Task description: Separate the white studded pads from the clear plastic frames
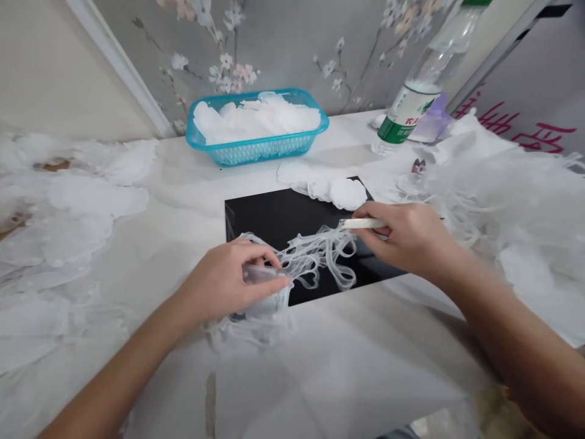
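Over the mat [260,213], pinching a stick [365,224] between thumb and fingers of the right hand [414,238], probably for guiding its tip at the strands [315,250]; gripping a clear piece [261,274] between thumb and curled fingers of the left hand [217,277], seemingly steadying it. Behind, showing 1 basket [260,152] heaped with white pieces [274,117].

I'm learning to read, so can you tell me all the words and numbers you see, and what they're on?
"农", in red on the bottle label; the sign beside it is cut off.
Green band below: small pale writing, too blurry to read.
Wall on the right: big pink handwriting, too slanted and cut off to read surely.
I can't make out any numbers.
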Demonstrator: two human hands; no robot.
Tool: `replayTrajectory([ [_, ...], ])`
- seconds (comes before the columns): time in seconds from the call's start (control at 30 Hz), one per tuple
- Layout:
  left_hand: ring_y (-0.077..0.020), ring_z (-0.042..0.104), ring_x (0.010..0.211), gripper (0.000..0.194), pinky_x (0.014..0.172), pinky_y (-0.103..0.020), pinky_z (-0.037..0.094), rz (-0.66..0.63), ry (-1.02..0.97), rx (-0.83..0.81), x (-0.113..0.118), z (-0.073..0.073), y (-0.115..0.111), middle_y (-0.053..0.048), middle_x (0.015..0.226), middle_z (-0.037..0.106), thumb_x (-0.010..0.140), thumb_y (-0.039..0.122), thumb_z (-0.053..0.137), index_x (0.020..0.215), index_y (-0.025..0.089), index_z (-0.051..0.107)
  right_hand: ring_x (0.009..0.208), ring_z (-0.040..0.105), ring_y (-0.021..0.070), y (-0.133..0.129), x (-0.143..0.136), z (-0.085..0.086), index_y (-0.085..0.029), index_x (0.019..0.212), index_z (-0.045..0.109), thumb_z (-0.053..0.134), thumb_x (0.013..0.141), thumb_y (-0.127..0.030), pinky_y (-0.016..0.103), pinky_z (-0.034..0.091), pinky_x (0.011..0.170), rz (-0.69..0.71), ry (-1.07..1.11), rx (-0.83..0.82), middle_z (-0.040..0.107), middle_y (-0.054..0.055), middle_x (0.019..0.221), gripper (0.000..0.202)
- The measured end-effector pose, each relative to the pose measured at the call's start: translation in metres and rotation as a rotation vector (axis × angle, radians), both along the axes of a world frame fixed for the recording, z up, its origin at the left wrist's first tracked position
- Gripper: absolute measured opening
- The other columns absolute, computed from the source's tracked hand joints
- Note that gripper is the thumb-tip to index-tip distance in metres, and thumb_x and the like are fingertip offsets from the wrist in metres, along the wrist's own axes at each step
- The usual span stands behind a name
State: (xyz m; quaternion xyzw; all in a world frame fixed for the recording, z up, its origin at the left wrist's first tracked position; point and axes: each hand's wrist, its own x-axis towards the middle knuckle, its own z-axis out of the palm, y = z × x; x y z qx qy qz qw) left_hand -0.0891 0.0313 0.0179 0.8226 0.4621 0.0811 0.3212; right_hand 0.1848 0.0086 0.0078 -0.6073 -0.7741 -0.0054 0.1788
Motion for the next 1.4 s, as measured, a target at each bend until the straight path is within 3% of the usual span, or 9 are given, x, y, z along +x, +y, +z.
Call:
replayTrajectory([
  [0.13, -0.0125, 0.054, 0.067, 0.025, 0.05, -0.019, 0.039, 0.002, -0.107, -0.062, -0.001, -0.001, 0.002, 0.0, 0.073, 0.06, 0.077, 0.045, 0.059, 0.074, 0.021, 0.067, 0.049, 0.051, 0.017, 0.003, 0.002, 0.002, -0.021, 0.087, 0.058, 0.052, 0.077, -0.028, 0.025, 0.029, 0.048, -0.071, 0.038, -0.162, 0.057, 0.0, 0.058, 0.013],
  [0.27, -0.0128, 0.056, 0.074, 0.018, 0.067, -0.023, 0.044, 0.132, -0.35, -0.026, 0.008, -0.002, -0.006, 0.0, 0.079, 0.062, 0.081, 0.037, 0.058, 0.075, 0.021, 0.064, 0.05, 0.049, 0.0133, -0.008, -0.004, 0.012, -0.023, 0.104, 0.051, 0.056, 0.08, -0.034, 0.025, 0.036, 0.05, 0.107, 0.281, -0.222, 0.059, -0.001, 0.072, 0.027],
  [0.43, -0.0191, 0.05, 0.106, 0.016, 0.093, -0.035, 0.039, 0.15, -0.512, 0.074, 0.025, -0.005, -0.028, -0.004, 0.099, 0.056, 0.081, 0.034, 0.059, 0.073, 0.021, 0.063, 0.053, 0.048, 0.0106, -0.03, -0.03, 0.017, -0.02, 0.083, 0.056, 0.061, 0.084, -0.04, 0.022, 0.035, 0.049, 0.298, 0.471, -0.204, 0.057, -0.001, 0.07, 0.021],
  [0.57, -0.0191, 0.046, 0.112, 0.008, 0.098, -0.037, 0.036, 0.129, -0.507, 0.135, 0.031, -0.01, -0.04, -0.004, 0.107, 0.052, 0.081, 0.03, 0.059, 0.079, 0.024, 0.063, 0.066, 0.055, 0.0117, -0.038, -0.043, 0.007, -0.018, 0.082, 0.056, 0.052, 0.09, -0.026, 0.021, 0.039, 0.058, 0.494, 0.469, -0.299, 0.058, 0.002, 0.078, 0.012],
  [0.7, -0.0176, 0.049, 0.101, 0.022, 0.092, -0.034, 0.039, 0.451, -0.582, 0.502, 0.031, -0.015, -0.038, -0.002, 0.098, 0.051, 0.073, 0.025, 0.068, 0.091, 0.023, 0.056, 0.082, 0.056, 0.0142, -0.032, -0.037, 0.004, -0.017, 0.086, 0.053, 0.045, 0.088, -0.013, 0.02, 0.04, 0.06, 0.434, 0.532, -0.088, 0.057, 0.006, 0.094, 0.009],
  [0.8, -0.0127, 0.053, 0.08, 0.016, 0.08, -0.027, 0.042, 0.584, -0.66, 0.394, 0.03, -0.018, -0.034, 0.002, 0.08, 0.054, 0.078, 0.027, 0.063, 0.09, 0.023, 0.053, 0.073, 0.054, 0.0123, -0.027, -0.031, 0.007, -0.018, 0.084, 0.049, 0.048, 0.088, -0.01, 0.019, 0.039, 0.055, 0.333, 0.565, -0.001, 0.055, 0.003, 0.084, 0.009],
  [0.9, -0.013, 0.056, 0.09, 0.022, 0.082, -0.026, 0.041, 0.522, -0.665, 0.067, 0.03, -0.02, -0.033, 0.0, 0.091, 0.062, 0.086, 0.035, 0.053, 0.105, 0.025, 0.05, 0.052, 0.044, 0.0094, -0.026, -0.03, 0.009, -0.02, 0.081, 0.044, 0.046, 0.091, -0.013, 0.019, 0.037, 0.048, 0.261, 0.601, -0.031, 0.046, -0.003, 0.064, 0.013],
  [1.0, -0.0134, 0.054, 0.1, 0.039, 0.082, -0.025, 0.041, 0.4, -0.668, -0.123, 0.029, -0.022, -0.034, 0.001, 0.103, 0.061, 0.086, 0.036, 0.052, 0.123, 0.033, 0.04, 0.053, 0.045, 0.0084, -0.026, -0.032, 0.007, -0.02, 0.086, 0.045, 0.042, 0.095, -0.018, 0.018, 0.039, 0.049, 0.293, 0.692, -0.096, 0.05, -0.002, 0.073, 0.009],
  [1.4, -0.0089, 0.054, 0.084, 0.023, 0.069, -0.017, 0.047, 0.033, -0.723, -0.356, 0.027, -0.019, -0.034, 0.0, 0.105, 0.051, 0.084, 0.023, 0.058, 0.103, 0.034, 0.064, 0.044, 0.038, 0.0054, -0.032, -0.033, 0.004, -0.021, 0.098, 0.049, 0.048, 0.094, -0.022, 0.014, 0.034, 0.043, 0.288, 0.75, -0.216, 0.048, -0.008, 0.057, 0.004],
])
